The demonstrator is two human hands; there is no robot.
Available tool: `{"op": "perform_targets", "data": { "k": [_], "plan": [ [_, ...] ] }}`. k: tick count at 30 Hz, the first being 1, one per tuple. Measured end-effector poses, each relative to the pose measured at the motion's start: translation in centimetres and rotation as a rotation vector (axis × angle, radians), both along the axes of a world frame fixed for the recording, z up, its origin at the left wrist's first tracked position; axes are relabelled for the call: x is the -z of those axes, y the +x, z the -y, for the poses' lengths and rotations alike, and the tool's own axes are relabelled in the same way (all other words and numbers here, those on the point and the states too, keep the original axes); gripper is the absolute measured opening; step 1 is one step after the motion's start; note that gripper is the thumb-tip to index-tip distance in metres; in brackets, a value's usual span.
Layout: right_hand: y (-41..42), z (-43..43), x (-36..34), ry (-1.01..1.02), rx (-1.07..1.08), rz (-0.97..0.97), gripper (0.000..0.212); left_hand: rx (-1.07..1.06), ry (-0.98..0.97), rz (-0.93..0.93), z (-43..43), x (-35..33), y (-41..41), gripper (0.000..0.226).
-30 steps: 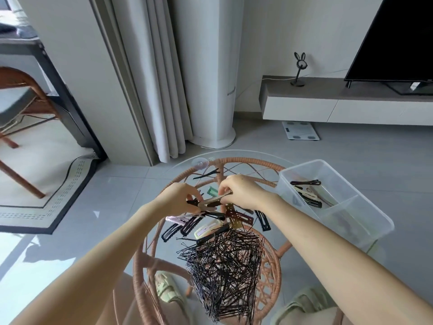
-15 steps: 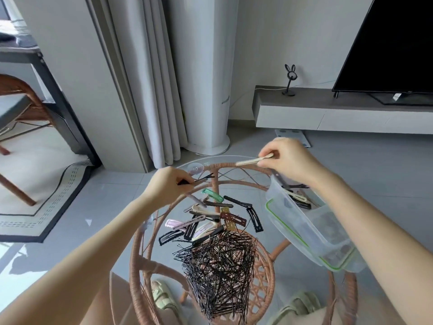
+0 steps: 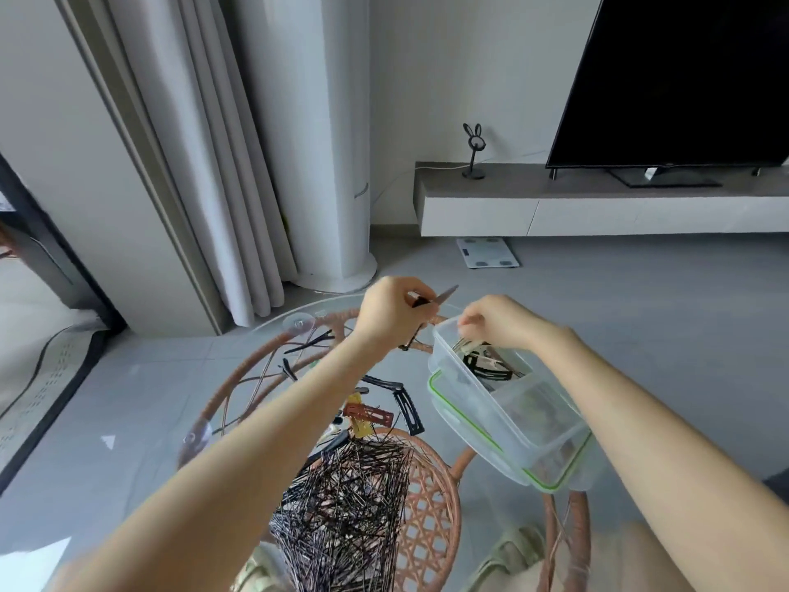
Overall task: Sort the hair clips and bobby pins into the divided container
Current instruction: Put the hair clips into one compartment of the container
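A clear divided container [image 3: 478, 425] with a green seal stands on the right of the glass table. Its far compartment holds several hair clips [image 3: 486, 363]. My right hand [image 3: 499, 322] hovers over that compartment's far end, fingers pinched on a beige hair clip [image 3: 466, 345] that dips inside. My left hand [image 3: 390, 318] is raised just left of the container, shut on a grey-brown clip [image 3: 446, 294] and a black one [image 3: 412, 340]. A heap of black bobby pins [image 3: 341, 502] lies at the near side. Loose clips, one reddish-brown [image 3: 369, 414] and one black [image 3: 410, 410], lie in the middle.
The round glass top rests on a rattan frame [image 3: 252, 373]. More black clips [image 3: 307, 344] lie at its far left. Beyond are a curtain [image 3: 222, 164], a white column unit [image 3: 328, 164], a floor scale [image 3: 486, 252] and a low TV bench [image 3: 597, 207].
My right hand has come down with the beige clip into the container's far compartment. My left hand has lifted and moved right with its clips, close to the container.
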State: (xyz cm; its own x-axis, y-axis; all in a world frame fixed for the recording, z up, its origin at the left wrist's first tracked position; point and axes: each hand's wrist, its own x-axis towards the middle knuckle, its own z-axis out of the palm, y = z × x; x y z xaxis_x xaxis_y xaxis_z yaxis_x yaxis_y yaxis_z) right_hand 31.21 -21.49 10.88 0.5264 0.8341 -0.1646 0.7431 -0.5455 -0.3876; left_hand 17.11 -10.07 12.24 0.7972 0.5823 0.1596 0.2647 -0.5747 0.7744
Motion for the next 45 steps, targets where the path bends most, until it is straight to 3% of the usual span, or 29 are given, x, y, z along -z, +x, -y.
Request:
{"op": "perform_targets", "data": {
  "k": [4, 10, 15, 18, 21, 23, 27, 30, 34, 36, 40, 45],
  "plan": [
    [1.9, 2.3, -0.2, 0.146, 0.134, 0.012, 0.027, 0.024, -0.059, -0.074, 2.7, 0.5, 3.9, 0.019],
    [4.2, 6.0, -1.0, 0.370, 0.346, 0.051, 0.028, 0.253, -0.088, -0.380, 5.1, 0.5, 6.4, 0.026],
    [1.3, 5.4, -2.2, 0.442, 0.279, 0.083, 0.023, 0.126, -0.031, -0.249, 2.0, -0.6, 3.7, 0.025],
    [-3.5, 3.2, -2.7, 0.417, 0.068, 0.009, 0.015, 0.028, 0.077, -0.347, -2.0, -0.1, -0.5, 0.025],
    [-8.0, 0.7, -1.7, 0.177, -0.212, -0.063, 0.043, -0.003, 0.201, -0.518, -6.2, 2.0, -6.1, 0.028],
    [-9.6, -1.2, 0.1, 0.027, -0.338, -0.051, 0.068, -0.009, 0.274, -0.628, -8.0, 3.6, -9.4, 0.045],
    [-10.7, -6.5, 4.3, -0.127, -0.305, -0.051, 0.107, 0.069, 0.200, -0.719, -9.2, 6.1, -13.7, 0.088],
    [-11.6, -10.0, 5.6, -0.200, -0.312, -0.078, 0.117, 0.075, 0.208, -0.830, -8.5, 7.3, -14.8, 0.110],
    [-13.5, -12.6, 5.9, -0.333, -0.451, 0.104, 0.115, 0.033, 0.269, -0.790, -8.1, 8.1, -15.3, 0.087],
    [-14.0, -13.1, 5.8, -0.298, -0.469, 0.155, 0.099, 0.030, 0.240, -0.736, -8.3, 7.7, -15.5, 0.065],
    [-14.4, -13.1, 6.1, -0.149, -0.425, -0.026, 0.059, 0.081, 0.176, -0.716, -8.9, 6.9, -15.7, 0.031],
    [-14.4, -12.0, 6.1, -0.037, -0.361, -0.182, 0.051, 0.071, 0.019, -0.664, -9.2, 6.4, -16.1, 0.023]
  ]
}}
